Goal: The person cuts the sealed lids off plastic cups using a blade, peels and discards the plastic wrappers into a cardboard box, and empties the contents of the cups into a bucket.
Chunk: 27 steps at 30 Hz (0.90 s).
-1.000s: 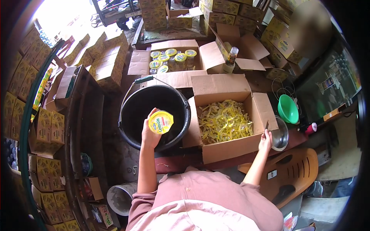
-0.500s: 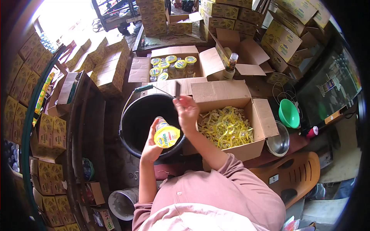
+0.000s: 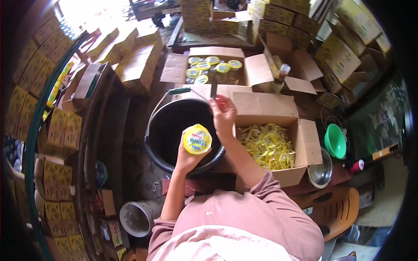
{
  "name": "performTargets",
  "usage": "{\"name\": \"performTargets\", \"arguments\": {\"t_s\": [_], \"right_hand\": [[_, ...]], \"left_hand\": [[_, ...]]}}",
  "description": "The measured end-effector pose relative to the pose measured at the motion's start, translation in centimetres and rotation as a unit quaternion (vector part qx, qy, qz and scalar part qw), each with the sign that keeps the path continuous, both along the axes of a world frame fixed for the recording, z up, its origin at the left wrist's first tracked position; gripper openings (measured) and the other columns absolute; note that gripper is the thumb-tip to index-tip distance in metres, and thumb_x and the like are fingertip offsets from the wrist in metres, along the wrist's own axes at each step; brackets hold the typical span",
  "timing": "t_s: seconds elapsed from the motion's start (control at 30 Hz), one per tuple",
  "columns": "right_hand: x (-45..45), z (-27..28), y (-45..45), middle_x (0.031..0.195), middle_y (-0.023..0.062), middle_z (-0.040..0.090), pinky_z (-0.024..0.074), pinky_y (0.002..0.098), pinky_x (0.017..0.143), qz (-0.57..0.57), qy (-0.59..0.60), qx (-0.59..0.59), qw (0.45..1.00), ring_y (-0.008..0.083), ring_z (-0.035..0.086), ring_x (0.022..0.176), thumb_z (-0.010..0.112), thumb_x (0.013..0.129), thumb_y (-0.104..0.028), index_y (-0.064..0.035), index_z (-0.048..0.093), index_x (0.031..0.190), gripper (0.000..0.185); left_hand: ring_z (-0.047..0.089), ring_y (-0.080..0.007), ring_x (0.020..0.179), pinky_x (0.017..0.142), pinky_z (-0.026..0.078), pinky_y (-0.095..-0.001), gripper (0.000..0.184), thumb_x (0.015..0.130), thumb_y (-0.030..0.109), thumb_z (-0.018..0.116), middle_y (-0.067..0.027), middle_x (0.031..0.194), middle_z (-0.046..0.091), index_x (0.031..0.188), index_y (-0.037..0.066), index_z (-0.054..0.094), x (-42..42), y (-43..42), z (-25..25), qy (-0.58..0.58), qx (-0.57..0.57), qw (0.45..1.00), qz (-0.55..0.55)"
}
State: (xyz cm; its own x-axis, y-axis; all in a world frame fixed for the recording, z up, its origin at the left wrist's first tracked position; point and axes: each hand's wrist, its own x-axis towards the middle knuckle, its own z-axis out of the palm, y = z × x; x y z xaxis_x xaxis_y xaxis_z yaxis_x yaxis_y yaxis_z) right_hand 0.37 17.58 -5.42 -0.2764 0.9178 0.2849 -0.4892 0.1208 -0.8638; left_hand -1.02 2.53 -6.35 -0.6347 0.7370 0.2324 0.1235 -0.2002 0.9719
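Observation:
My left hand point(image 3: 188, 160) is closed around a plastic cup with a yellow printed lid reading Lemon point(image 3: 197, 139). The lid faces up towards me, and the cup's body is mostly hidden by lid and fingers. Behind it opens a black bucket point(image 3: 150, 138) with a wire handle and green grip point(image 3: 179, 91). My right hand point(image 3: 224, 116) is raised at the bucket's right rim, its fingers pinched on a dark, flat blade point(image 3: 214, 90). That blade looks narrow from here and is hard to make out. Yellow strips point(image 3: 270, 148) fill a carton point(image 3: 282, 177) beside my right forearm.
Behind the bucket, an open carton point(image 3: 173, 74) holds several yellow-lidded cups point(image 3: 213, 60). A green bowl point(image 3: 335, 140) and a metal bowl point(image 3: 321, 169) stand to the right, near an orange chair point(image 3: 337, 209). Stacked cartons point(image 3: 58, 130) line the left; a grey pail point(image 3: 135, 219) stands below.
My view has shifted, so the surroundings appear further right. The cup has turned, its lid now facing me more fully. The blade in my right hand shows narrower than before.

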Motion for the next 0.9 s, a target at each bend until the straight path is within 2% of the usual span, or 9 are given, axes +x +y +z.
{"name": "performTargets", "arguments": {"t_s": [0.07, 0.13, 0.27, 0.3, 0.4, 0.43, 0.53, 0.9], "right_hand": [[1.9, 0.8, -0.7, 0.069, 0.0016, 0.059, 0.0426, 0.0194, 0.057, 0.067, -0.036, 0.024, 0.997, 0.0046, 0.052, 0.06, 0.067, 0.076, -0.004, -0.0016, 0.061, 0.087, 0.013], [4.7, 2.0, -1.6, 0.065, 0.0007, 0.06, 0.0433, 0.0203, 0.058, 0.128, -0.164, 0.108, 0.972, 0.0044, 0.053, 0.059, 0.067, 0.073, -0.002, -0.0029, 0.064, 0.092, 0.019], [8.5, 4.6, -3.6, 0.069, 0.0084, 0.06, 0.0451, 0.0234, 0.056, 0.159, -0.26, 0.331, 0.893, 0.0131, 0.057, 0.06, 0.064, 0.071, 0.003, -0.0068, 0.064, 0.1, 0.031], [9.0, 5.1, -3.8, 0.073, 0.0094, 0.058, 0.0455, 0.028, 0.062, 0.192, -0.285, 0.318, 0.884, 0.019, 0.058, 0.065, 0.061, 0.072, 0.001, -0.0081, 0.064, 0.101, 0.03], [9.5, 5.4, -3.5, 0.074, 0.0081, 0.057, 0.0435, 0.0321, 0.068, 0.161, -0.298, 0.47, 0.815, 0.0217, 0.057, 0.07, 0.059, 0.074, -0.002, -0.0079, 0.064, 0.101, 0.028], [9.6, 5.3, -3.4, 0.075, 0.0071, 0.056, 0.0414, 0.0347, 0.072, 0.175, -0.307, 0.481, 0.802, 0.0234, 0.055, 0.072, 0.058, 0.073, -0.003, -0.008, 0.064, 0.1, 0.028], [9.5, 5.4, -3.3, 0.075, 0.0069, 0.055, 0.0417, 0.0342, 0.07, 0.187, -0.316, 0.524, 0.769, 0.0225, 0.055, 0.071, 0.058, 0.071, -0.001, -0.0079, 0.063, 0.101, 0.032], [8.8, 5.8, -3.4, 0.075, 0.0075, 0.053, 0.042, 0.0342, 0.07, 0.186, -0.322, 0.561, 0.74, 0.0226, 0.055, 0.071, 0.06, 0.067, 0.001, -0.0086, 0.063, 0.1, 0.035]], "left_hand": [[0.053, -0.0139, 0.094, 0.084, 0.044, -0.027, 0.067, 0.059, 0.002, 0.078, -0.0056, 0.101, 0.052, 0.115, 0.005, 0.041, -0.8, 0.2, -0.3, 0.03, 0.008, 0.996, 0.081], [0.054, -0.0145, 0.093, 0.084, 0.044, -0.0273, 0.066, 0.059, 0.003, 0.078, -0.0059, 0.101, 0.053, 0.114, 0.005, 0.042, -1.7, 0.4, -2.0, 0.031, 0.058, 0.991, 0.12], [0.056, -0.0154, 0.092, 0.083, 0.045, -0.0277, 0.064, 0.06, 0.006, 0.077, -0.0073, 0.1, 0.056, 0.114, 0.004, 0.042, -1.6, 0.3, -1.2, 0.079, 0.056, 0.99, 0.098], [0.056, -0.0159, 0.092, 0.082, 0.045, -0.0279, 0.063, 0.06, 0.006, 0.077, -0.0078, 0.099, 0.057, 0.114, 0.004, 0.043, -1.6, 0.3, -1.1, 0.072, 0.056, 0.993, 0.075], [0.058, -0.017, 0.091, 0.081, 0.046, -0.0286, 0.06, 0.06, 0.006, 0.076, -0.009, 0.098, 0.059, 0.113, 0.003, 0.046, -1.4, 0.2, -0.8, 0.061, 0.047, 0.996, 0.035], [0.059, -0.0174, 0.091, 0.081, 0.047, -0.0287, 0.06, 0.06, 0.007, 0.076, -0.0093, 0.097, 0.06, 0.112, 0.003, 0.046, -1.3, 0.1, -0.7, 0.06, 0.043, 0.997, 0.026], [0.059, -0.0175, 0.091, 0.081, 0.047, -0.029, 0.06, 0.06, 0.009, 0.076, -0.0096, 0.097, 0.06, 0.112, 0.003, 0.047, -1.2, -0.1, -0.7, 0.059, 0.039, 0.997, 0.024], [0.059, -0.0178, 0.092, 0.082, 0.047, -0.0297, 0.059, 0.06, 0.013, 0.076, -0.0097, 0.098, 0.06, 0.111, 0.003, 0.048, -1.4, -0.2, -0.6, 0.068, 0.033, 0.997, 0.018]]}}
